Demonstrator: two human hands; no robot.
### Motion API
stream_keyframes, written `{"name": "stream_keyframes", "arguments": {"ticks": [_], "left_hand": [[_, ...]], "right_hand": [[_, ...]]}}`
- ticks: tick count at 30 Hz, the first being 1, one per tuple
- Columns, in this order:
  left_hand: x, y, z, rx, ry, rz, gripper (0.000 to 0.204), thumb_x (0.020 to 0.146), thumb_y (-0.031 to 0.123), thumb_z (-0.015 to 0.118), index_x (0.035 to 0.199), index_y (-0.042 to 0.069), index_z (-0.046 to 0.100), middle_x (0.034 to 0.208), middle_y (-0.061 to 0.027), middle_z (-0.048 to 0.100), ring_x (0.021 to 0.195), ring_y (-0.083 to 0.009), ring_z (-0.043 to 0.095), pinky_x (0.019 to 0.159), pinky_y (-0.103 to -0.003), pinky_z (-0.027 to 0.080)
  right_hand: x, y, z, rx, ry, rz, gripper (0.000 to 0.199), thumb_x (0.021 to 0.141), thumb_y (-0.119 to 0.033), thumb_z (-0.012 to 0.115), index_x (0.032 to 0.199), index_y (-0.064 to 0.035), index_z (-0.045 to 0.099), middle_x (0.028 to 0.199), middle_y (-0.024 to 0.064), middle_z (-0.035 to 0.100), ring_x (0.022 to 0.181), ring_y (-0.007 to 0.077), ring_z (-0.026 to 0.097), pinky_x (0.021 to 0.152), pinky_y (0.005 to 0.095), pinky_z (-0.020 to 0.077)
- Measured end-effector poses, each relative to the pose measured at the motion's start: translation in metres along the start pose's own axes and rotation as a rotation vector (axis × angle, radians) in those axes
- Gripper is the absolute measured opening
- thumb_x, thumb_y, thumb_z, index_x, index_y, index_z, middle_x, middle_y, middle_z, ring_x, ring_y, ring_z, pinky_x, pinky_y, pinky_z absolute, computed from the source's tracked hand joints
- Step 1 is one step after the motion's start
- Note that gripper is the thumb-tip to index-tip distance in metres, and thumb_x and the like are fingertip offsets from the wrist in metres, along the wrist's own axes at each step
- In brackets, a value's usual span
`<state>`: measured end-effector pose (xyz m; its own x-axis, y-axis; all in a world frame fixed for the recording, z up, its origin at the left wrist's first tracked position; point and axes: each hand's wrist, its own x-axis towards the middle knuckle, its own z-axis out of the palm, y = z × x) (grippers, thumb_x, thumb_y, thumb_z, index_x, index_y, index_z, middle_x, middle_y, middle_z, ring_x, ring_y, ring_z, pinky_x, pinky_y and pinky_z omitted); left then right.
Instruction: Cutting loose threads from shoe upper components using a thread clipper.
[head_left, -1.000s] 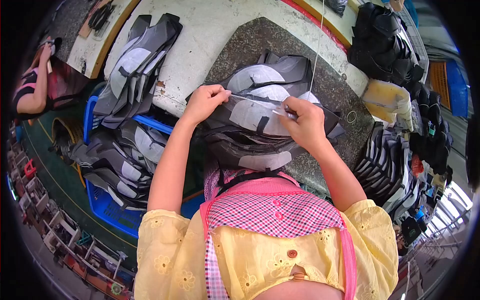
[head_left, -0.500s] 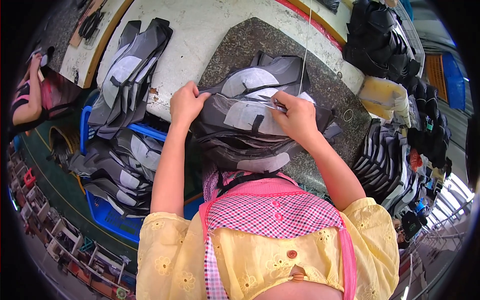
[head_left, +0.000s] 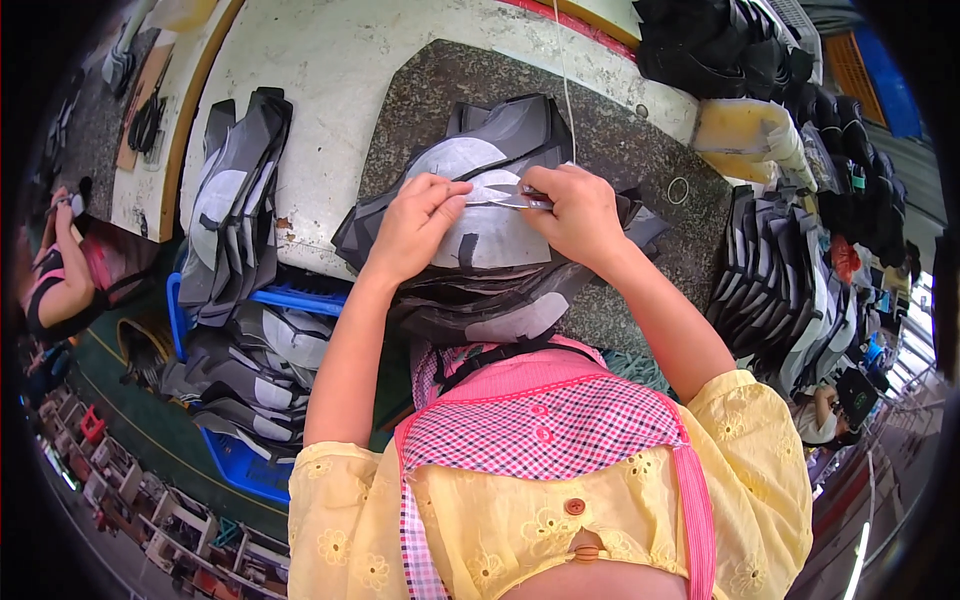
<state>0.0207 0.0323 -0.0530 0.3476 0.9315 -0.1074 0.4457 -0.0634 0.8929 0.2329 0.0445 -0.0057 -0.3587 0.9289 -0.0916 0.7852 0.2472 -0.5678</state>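
In front of me lies a pile of dark grey shoe uppers [head_left: 490,248] with pale patches and small black tabs. My left hand [head_left: 410,225] is closed in a pinch at the far edge of the top upper; a thread between the fingertips is too small to make out. My right hand [head_left: 580,215] grips small metal scissors [head_left: 512,197]. Their blades point left across the pale patch, close to my left fingertips. More uppers [head_left: 490,140] lie just beyond my hands.
A dark speckled board [head_left: 670,225] lies under the pile on a whitish table [head_left: 330,110]. Stacked uppers [head_left: 235,190] stand left, above a filled blue crate [head_left: 235,460]. At right are more stacks [head_left: 765,275], a yellowish container [head_left: 745,135] and black goods. A white cord [head_left: 566,80] hangs ahead. Another person [head_left: 75,270] sits far left.
My left hand has moved right along the upper's edge, nearer the scissors. My right hand stays on the scissors. The whole view has shifted somewhat.
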Motion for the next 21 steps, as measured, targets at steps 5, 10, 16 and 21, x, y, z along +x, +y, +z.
{"name": "stream_keyframes", "arguments": {"ticks": [5,10,16,21], "left_hand": [[0.002,0.022,-0.001,-0.021,0.063,0.071,0.023,0.083,0.02,0.057,0.098,0.004,0.063,0.09,-0.0088,0.059,0.09,-0.0242,0.053,0.079,-0.031,0.042],[-0.008,0.021,-0.015,-0.318,-0.006,-0.216,0.017,0.083,0.019,0.059,0.081,0.002,0.063,0.068,-0.0021,0.06,0.068,-0.0108,0.054,0.064,-0.025,0.043],[-0.024,-0.07,-0.023,-0.294,0.154,-0.37,0.019,0.079,0.017,0.064,0.071,0.001,0.061,0.061,0.0022,0.056,0.059,-0.0042,0.047,0.056,-0.021,0.038],[-0.023,-0.079,-0.018,-0.258,0.127,-0.448,0.02,0.075,0.02,0.068,0.071,0.002,0.061,0.062,0.0003,0.058,0.059,-0.0062,0.049,0.055,-0.022,0.039]], "right_hand": [[0.003,-0.007,0.001,0.096,0.009,-0.017,0.012,0.068,-0.015,0.061,0.079,-0.0095,0.059,0.065,0.0098,0.056,0.068,0.0283,0.058,0.059,0.0389,0.0447],[-0.004,0.002,0.016,0.437,0.033,0.029,0.011,0.07,-0.004,0.061,0.08,-0.003,0.056,0.063,0.0079,0.051,0.054,0.0164,0.047,0.053,0.0257,0.0398],[0.004,0.003,0.027,0.24,0.03,-0.047,0.011,0.071,-0.002,0.059,0.082,-0.0019,0.055,0.066,0.0095,0.054,0.058,0.0141,0.05,0.057,0.0254,0.0415],[0.007,-0.001,0.027,0.395,-0.005,0.048,0.007,0.077,-0.002,0.057,0.084,-0.0008,0.055,0.066,0.0046,0.052,0.062,0.0089,0.047,0.057,0.0234,0.0399]]}}
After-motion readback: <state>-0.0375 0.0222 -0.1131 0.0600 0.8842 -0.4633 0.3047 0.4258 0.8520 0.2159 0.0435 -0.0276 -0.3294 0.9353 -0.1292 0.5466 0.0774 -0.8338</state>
